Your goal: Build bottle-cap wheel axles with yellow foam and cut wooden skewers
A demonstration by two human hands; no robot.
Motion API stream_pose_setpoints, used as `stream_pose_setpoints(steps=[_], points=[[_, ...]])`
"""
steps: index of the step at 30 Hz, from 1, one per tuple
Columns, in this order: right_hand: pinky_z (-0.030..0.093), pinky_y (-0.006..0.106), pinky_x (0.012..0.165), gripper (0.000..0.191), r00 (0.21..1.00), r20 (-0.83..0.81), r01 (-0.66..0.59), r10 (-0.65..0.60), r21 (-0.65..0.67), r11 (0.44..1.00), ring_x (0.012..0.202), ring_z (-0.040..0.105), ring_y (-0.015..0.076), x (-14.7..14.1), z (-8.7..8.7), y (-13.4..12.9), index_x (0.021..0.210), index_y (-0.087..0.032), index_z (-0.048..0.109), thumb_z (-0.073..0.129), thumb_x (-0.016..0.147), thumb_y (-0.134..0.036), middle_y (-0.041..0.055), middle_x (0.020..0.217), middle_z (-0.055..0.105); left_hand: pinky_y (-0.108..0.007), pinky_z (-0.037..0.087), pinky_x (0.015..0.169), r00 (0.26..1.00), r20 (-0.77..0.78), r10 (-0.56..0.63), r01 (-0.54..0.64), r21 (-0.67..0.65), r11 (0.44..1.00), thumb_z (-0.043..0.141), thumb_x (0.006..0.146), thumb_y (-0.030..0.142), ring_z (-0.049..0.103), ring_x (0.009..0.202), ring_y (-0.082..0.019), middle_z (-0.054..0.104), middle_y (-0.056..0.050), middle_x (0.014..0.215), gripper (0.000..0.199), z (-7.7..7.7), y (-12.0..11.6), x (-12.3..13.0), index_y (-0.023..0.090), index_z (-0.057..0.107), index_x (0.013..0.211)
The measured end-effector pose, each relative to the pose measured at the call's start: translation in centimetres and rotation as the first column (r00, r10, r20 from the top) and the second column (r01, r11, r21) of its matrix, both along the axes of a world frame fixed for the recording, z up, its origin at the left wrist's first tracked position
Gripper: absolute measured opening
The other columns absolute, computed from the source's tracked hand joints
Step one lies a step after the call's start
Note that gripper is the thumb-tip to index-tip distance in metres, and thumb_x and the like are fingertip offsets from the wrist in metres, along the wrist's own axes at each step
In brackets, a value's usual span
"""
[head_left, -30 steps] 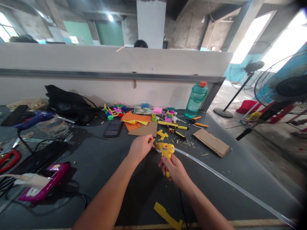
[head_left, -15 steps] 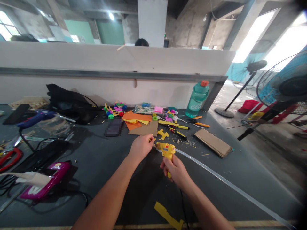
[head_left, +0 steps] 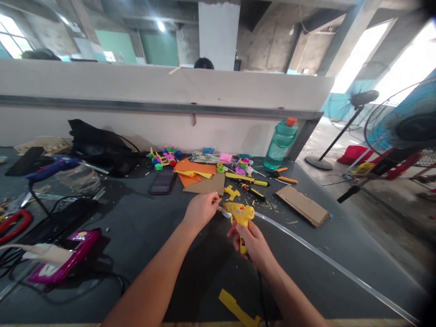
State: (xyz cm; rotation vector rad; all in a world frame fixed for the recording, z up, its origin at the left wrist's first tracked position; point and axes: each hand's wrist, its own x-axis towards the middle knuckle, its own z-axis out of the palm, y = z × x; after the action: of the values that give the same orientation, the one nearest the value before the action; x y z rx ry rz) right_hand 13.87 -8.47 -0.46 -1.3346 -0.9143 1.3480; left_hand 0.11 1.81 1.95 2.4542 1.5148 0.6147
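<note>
My right hand (head_left: pixel 250 238) is wrapped round the handle of a yellow glue gun (head_left: pixel 241 212), whose nozzle points left. A long clear glue stick (head_left: pixel 306 247) runs from the back of the gun toward the lower right. Left of the nozzle, my left hand (head_left: pixel 200 210) pinches a small piece too hidden to name. A thin stick with a white part (head_left: pixel 226 213) shows between that hand and the gun. Just beyond lie a yellow cut-out piece (head_left: pixel 232 193) and brown cardboard (head_left: pixel 204 185). A yellow strip (head_left: pixel 238 309) lies near the front edge.
A green bottle (head_left: pixel 279 144) stands at the back, with pliers (head_left: pixel 286 178) before it. Folded cardboard (head_left: pixel 303 204) lies right. A blue glue gun (head_left: pixel 52 167), red-handled scissors (head_left: pixel 17 227) and a magenta power strip (head_left: pixel 64 259) are left. Fans stand beyond the table.
The glue gun in my right hand has shifted slightly right, away from my left hand, and more of the white part shows. My left hand has hardly moved.
</note>
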Motion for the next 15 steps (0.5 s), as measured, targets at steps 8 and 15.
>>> stream_pose_setpoints(steps=[8,15], points=[[0.025,0.014,0.025,0.028,1.0,0.011,0.003,-0.003,0.002,1.0,0.037,0.041,0.005,0.15,-0.36,0.08,0.087,-0.019,0.045,0.049,0.073,-0.043,-0.0029,0.07,0.058,-0.024,0.035,0.062,1.0,0.007,-0.019,0.019,0.015,1.0,0.046,0.084,0.031,0.061,0.074,-0.017,0.068,-0.001,0.076,0.017,-0.25,0.11,-0.13,0.023,0.06,0.078],[0.024,0.014,0.025,0.03,1.0,-0.009,-0.025,0.025,-0.008,1.0,0.036,0.042,0.005,0.2,-0.17,-0.02,0.086,-0.018,0.045,0.051,0.072,-0.044,-0.0019,0.07,0.059,-0.024,0.033,0.06,1.0,0.01,-0.013,0.013,0.011,1.0,0.046,0.084,0.03,0.06,0.07,-0.017,0.066,-0.001,0.074,0.017,-0.23,0.14,-0.19,0.023,0.059,0.077]])
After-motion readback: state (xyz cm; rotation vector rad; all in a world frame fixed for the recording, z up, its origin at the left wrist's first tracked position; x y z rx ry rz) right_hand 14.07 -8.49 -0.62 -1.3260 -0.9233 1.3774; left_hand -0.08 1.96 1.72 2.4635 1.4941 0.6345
